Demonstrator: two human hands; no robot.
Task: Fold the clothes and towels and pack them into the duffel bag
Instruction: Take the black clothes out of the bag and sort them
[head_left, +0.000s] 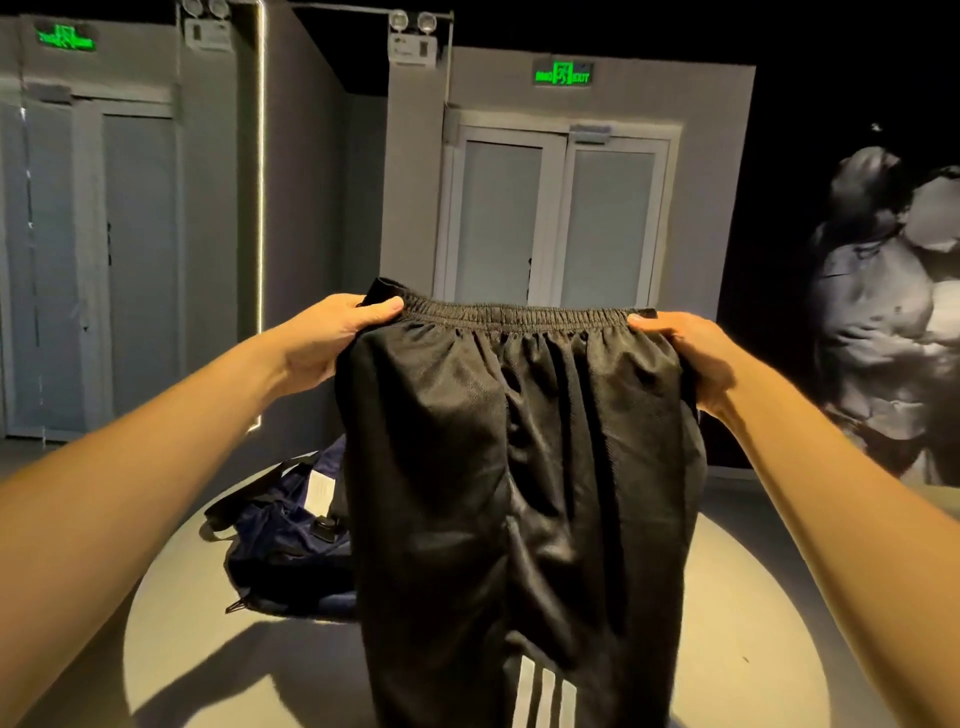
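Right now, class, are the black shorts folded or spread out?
Spread out: left hand and right hand hold the shorts by the waistband, hanging unfolded.

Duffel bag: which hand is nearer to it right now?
Left. The left hand grips the waistband of the shorts above the duffel bag; the right hand grips the waistband's other end, farther off to the bag's right.
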